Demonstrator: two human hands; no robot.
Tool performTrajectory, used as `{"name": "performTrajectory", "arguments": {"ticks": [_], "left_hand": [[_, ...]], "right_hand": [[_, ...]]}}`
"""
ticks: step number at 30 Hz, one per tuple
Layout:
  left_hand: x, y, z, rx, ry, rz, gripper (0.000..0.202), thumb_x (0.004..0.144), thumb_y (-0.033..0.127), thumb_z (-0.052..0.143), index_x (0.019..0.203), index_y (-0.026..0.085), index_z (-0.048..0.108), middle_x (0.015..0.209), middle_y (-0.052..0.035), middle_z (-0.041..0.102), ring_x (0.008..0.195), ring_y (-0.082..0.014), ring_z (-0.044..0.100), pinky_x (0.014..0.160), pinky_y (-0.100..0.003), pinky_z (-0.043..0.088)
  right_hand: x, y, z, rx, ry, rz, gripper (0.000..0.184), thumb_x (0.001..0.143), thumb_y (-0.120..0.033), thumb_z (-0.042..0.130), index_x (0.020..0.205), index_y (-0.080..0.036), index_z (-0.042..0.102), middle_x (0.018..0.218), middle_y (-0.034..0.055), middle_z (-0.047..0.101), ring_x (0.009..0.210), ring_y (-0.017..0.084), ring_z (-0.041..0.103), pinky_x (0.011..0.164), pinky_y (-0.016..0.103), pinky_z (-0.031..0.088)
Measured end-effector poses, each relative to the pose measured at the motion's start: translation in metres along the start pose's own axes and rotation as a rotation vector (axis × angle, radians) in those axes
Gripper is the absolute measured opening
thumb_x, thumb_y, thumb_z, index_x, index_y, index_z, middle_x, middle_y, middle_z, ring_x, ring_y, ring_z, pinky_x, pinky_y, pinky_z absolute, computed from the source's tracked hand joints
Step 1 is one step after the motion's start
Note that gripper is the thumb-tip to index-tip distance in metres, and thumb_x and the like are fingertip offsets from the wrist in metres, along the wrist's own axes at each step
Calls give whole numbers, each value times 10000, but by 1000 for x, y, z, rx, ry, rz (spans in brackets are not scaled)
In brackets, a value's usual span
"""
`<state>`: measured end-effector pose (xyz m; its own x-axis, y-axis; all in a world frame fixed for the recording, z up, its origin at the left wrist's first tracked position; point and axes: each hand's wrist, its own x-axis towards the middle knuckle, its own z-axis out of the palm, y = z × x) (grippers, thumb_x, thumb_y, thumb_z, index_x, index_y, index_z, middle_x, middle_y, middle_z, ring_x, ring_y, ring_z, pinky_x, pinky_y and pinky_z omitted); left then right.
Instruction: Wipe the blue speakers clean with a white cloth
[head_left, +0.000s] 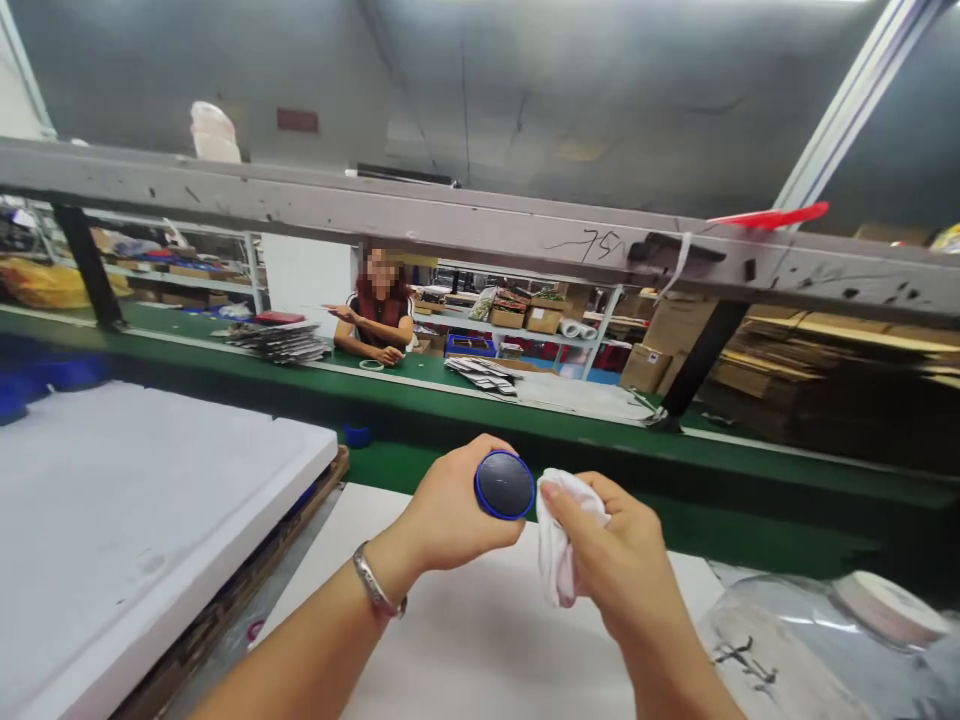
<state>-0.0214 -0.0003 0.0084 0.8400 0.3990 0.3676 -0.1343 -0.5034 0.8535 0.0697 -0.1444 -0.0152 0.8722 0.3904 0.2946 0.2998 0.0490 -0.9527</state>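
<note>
Premises: a factory packing floor. Evidence: a long green workbench (525, 425) under an overhead metal rail (450, 225), stacked flat cardboard (817, 375) at its right end, shelving (517, 325) with cartons behind, a seated co-worker (377, 315) opposite.

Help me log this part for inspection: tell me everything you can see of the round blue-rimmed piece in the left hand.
The round piece shows a dark, smooth, slightly glossy face ringed by a bright blue rim; it looks like plastic. The left hand grips it from behind and below, face turned toward the camera, above the white sheet. The right hand presses a white cloth against its right edge. Its back and depth are hidden.
</note>
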Motion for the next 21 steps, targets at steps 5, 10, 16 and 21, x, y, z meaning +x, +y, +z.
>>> {"name": "performTrajectory", "arguments": {"ticks": [5,10,16,21], "left_hand": [[-1,0,8,-20,-5,-89,525,601,212,782,1093,235,599,968,9,685,832,-190,602,756,-317,465],[-1,-1,6,-90,-42,-23,603,597,252,843,1145,263,592,980,30,686,859,-184,621,767,-308,477],[3,-8,2,-130,-89,46,612,608,247,852,1161,255,591,1096,-7,696,952,-204,651,819,-311,512],[5,-9,-5,-76,-113,144,589,639,255,849,1170,241,593,1164,-38,697,1023,-224,663,914,-329,528]], "right_hand": [[1,-9,-3,44,47,34,523,753,-657,801,956,-192,673,597,-8,588,389,162,475,332,264,356],[16,-3,-15,-15,60,92,795,591,-666,883,1225,-207,747,579,-4,600,396,201,490,323,299,389],[23,4,-21,28,-141,244,743,483,-707,953,982,-175,808,822,113,738,614,246,621,457,313,493],[16,-3,-25,-15,-179,183,689,528,-675,951,994,-178,846,869,141,768,668,272,676,514,305,531]]}}
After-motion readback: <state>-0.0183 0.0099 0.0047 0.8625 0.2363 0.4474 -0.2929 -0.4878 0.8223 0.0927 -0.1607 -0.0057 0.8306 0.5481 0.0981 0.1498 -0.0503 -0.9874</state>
